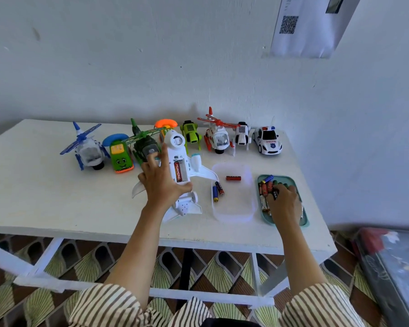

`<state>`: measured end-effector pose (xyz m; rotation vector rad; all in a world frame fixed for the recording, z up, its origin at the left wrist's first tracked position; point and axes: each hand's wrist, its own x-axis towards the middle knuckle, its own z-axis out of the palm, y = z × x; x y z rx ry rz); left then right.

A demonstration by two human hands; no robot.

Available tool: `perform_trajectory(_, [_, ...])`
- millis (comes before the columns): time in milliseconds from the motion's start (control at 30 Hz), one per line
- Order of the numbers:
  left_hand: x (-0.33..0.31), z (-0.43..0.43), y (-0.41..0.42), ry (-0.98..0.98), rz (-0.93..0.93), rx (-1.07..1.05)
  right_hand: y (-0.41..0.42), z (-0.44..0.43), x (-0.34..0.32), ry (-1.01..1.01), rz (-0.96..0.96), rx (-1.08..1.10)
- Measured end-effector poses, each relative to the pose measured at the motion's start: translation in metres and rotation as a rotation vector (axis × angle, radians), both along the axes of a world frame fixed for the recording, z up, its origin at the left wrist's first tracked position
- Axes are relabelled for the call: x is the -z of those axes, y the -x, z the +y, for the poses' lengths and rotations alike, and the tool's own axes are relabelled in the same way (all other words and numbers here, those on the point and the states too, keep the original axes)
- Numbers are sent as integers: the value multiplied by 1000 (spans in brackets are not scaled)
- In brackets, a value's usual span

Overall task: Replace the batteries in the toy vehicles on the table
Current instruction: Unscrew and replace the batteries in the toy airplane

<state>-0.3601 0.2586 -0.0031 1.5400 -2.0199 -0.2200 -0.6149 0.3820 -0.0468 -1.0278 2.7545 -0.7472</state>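
- Left hand point(162, 182) has its fingers wrapped round the white plane point(185, 161), belly up near the middle of the counter point(45, 197).
- Plane's hatch is open, with a red cell point(178, 172) sitting in it.
- Right hand point(285, 204) is down in the teal tray point(304, 220), fingers curled onto the batteries point(265, 187). Honestly can't tell if it's got hold of one.
- Clear tray point(234, 208) between plane and teal tray holds three loose cells.
- Other toys point(219, 138) are lined up along the back edge by the wall.
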Motion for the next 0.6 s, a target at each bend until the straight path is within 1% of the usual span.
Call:
perform_trajectory(133, [-3, -1, -9, 17, 50, 0, -15, -13, -5, 147, 47, -129])
perform_trajectory(233, [-9, -7, -28, 29, 102, -12, -43, -34, -15, 294, 64, -275])
perform_trajectory(300, [-15, -13, -41, 45, 110, -36, -65, -49, -21, 343, 47, -381])
perform_trajectory(467, [-19, -28, -86, 30, 116, -91, -128, -89, -17, 215, -56, -572])
perform_trajectory(600, [-17, -41, -127, 6, 93, -138, -164, -111, 2, -12, -53, -711])
